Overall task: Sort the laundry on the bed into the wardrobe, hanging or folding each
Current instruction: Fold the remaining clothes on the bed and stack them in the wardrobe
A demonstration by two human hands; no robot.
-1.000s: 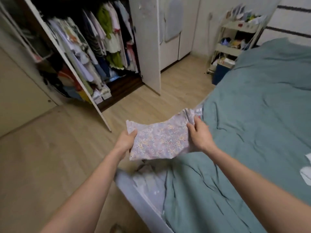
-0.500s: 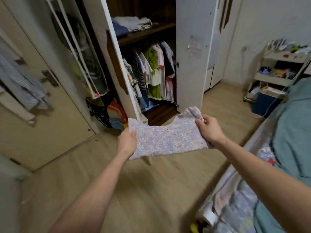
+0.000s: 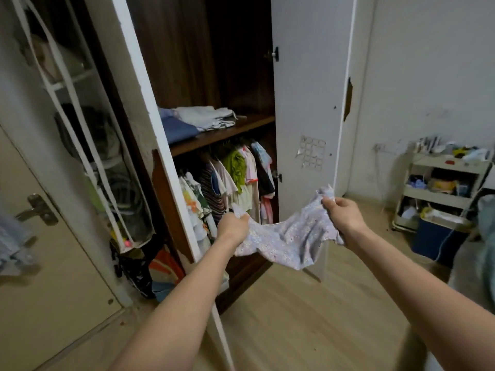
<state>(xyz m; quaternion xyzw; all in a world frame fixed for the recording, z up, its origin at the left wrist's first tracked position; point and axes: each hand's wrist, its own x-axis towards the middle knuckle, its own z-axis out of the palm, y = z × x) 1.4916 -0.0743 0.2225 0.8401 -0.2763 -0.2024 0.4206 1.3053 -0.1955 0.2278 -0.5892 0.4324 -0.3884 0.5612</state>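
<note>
A folded lilac floral garment (image 3: 290, 235) sags in the air between both hands in front of the open wardrobe (image 3: 214, 62). My left hand (image 3: 232, 226) grips its left edge and my right hand (image 3: 344, 214) grips its right edge. Above the garment, the wardrobe's dark wooden shelf (image 3: 242, 127) carries folded clothes (image 3: 199, 119), white and blue. Under the shelf several garments hang on a rail (image 3: 235, 178). Only a teal sliver of the bed (image 3: 487, 236) shows at the far right.
Two white wardrobe doors (image 3: 308, 103) stand open on either side of the opening. A hanging organiser (image 3: 107, 170) and bags (image 3: 150, 269) sit at the left. A white trolley (image 3: 442, 191) with clutter and a blue box (image 3: 435, 241) stand right. Wooden floor (image 3: 308, 317) lies below.
I have turned from the bed to the wardrobe and come closer. Both hands have carried the floral garment up toward the opening, and it now sags between them.
</note>
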